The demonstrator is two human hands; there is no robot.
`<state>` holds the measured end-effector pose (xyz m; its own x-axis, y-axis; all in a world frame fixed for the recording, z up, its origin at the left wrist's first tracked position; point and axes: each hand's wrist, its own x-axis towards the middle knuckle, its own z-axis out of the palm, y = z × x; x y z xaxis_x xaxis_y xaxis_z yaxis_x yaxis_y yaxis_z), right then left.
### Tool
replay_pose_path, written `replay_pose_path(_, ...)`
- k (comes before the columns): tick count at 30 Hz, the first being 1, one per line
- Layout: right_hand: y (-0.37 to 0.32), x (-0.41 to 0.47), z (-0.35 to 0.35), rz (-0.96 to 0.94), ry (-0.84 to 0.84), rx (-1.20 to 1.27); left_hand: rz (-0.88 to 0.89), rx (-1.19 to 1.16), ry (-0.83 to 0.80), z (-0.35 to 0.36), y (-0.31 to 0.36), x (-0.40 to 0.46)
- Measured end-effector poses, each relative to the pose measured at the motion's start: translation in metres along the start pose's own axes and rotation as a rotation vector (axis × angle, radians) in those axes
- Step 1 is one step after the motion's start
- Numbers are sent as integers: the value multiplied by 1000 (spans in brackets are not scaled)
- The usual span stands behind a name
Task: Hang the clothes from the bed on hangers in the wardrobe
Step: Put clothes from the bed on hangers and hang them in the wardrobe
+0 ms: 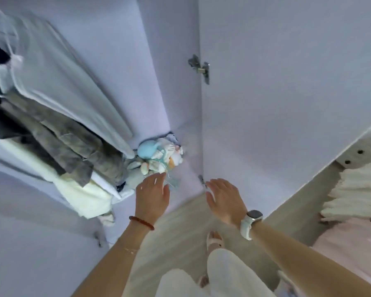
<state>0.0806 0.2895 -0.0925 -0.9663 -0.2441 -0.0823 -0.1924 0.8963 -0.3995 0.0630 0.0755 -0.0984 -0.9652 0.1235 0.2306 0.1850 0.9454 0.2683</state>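
Left hand (pixel 152 195) and right hand (pixel 224 199) are reaching empty, fingers straight; risk of snagging the bundle's cords (pixel 169 181).

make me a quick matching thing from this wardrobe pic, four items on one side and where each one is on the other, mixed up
Items:
1. smartwatch
2. red bead bracelet
3. metal hinge
4. pale blue soft toy

Places:
A. on the wardrobe floor, in the corner
B. on the right wrist
C. on the wardrobe door edge, high up
D. on the left wrist

Pairs: 1-B, 2-D, 3-C, 4-A
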Motion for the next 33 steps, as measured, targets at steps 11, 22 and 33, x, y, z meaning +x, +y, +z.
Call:
replay_pose_path(11,-183,203,-10,-310,58,111,-384,103,459,-151,-177,67)
replay_pose_path(22,-407,368,-81,-465,99,653,-405,414,634,-241,-289,161)
replay_pose_path(33,-440,402,-89,-260,126,359,-323,342,618,-230,-315,159)
